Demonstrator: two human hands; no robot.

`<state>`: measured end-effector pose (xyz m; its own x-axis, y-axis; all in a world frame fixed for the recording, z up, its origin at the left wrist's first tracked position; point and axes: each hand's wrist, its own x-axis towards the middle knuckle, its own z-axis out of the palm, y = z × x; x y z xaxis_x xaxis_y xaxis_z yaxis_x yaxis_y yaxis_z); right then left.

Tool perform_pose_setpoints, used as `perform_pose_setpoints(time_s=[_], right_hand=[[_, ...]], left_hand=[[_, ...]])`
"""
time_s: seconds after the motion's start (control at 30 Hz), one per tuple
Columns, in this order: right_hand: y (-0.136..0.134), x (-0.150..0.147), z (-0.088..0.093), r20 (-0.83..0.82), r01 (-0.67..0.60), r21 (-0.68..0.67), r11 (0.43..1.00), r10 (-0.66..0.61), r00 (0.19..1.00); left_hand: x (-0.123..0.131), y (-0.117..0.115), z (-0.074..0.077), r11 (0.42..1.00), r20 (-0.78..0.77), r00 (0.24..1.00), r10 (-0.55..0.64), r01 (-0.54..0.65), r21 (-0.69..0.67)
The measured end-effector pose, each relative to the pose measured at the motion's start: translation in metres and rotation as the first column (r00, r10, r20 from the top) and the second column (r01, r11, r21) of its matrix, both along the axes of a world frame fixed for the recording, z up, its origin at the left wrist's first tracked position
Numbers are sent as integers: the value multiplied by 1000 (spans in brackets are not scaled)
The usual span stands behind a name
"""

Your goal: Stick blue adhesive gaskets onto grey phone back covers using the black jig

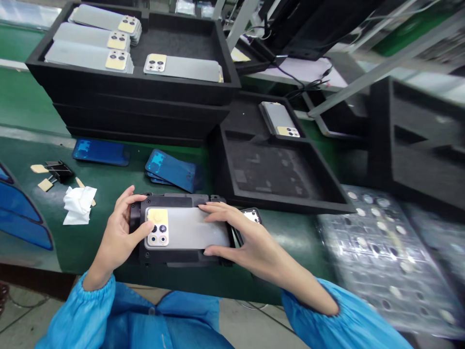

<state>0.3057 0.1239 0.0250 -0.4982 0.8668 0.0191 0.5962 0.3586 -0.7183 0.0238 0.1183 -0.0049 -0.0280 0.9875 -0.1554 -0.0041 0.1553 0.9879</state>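
A grey phone back cover point(198, 228) lies flat in a black fixture point(174, 257) on the green bench, its camera openings and yellow film at the left end. My left hand point(121, 225) grips the fixture's left end, with its thumb pressing beside the camera openings. Across the right half of the cover, my right hand point(241, 232) holds its long edges between curved fingers above and thumb below. Under that hand, a small part of a phone frame point(251, 214) shows; most of it is hidden.
Stacked black foam trays point(145, 92) hold piles of grey covers. Another foam tray point(276, 169) stands to the right. Blue film-covered panels point(172, 169), a binder clip point(58, 170) and crumpled tissue point(79, 204) lie behind and left. A clear plastic tray point(388, 252) is at right.
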Motion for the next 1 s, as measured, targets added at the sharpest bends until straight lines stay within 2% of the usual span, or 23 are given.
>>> perform_pose_setpoints(time_s=[0.13,0.23,0.33,0.4,0.47,0.53,0.67,0.73,0.83,0.93,1.0], right_hand=[[-4,1,-3,37,-51,-8,999,51,998],[-9,-1,-11,173,-103,30,994,97,980],[-12,-6,-20,308,-121,110,987,82,948],[-16,-8,-25,336,-117,146,982,62,940],[-24,-9,-31,302,-74,198,977,10,953],[-38,-8,-37,240,39,293,955,-113,964],[-65,-8,-45,207,242,449,860,-363,908],[-64,-12,-43,242,271,484,832,-425,872],[-46,-22,-36,287,298,512,806,-487,825],[-36,-28,-28,322,290,526,800,-502,803],[-45,-27,-26,347,254,523,814,-475,809]], left_hand=[[0,1,1,1000,-10,1000,10,-10,10],[-1,2,2,1000,-30,999,17,-16,20],[-2,3,2,1000,-46,999,17,-16,26],[-2,3,2,999,-51,999,17,-16,28],[-3,2,2,999,-55,998,23,-21,33],[-3,2,1,999,-63,998,30,-27,39],[-3,1,0,998,-87,996,31,-26,54],[-3,1,1,999,-98,995,26,-21,49],[-3,2,2,999,-94,995,22,-19,36],[-2,2,1,999,-75,997,27,-24,37],[-2,2,1,999,-65,997,36,-33,39]])
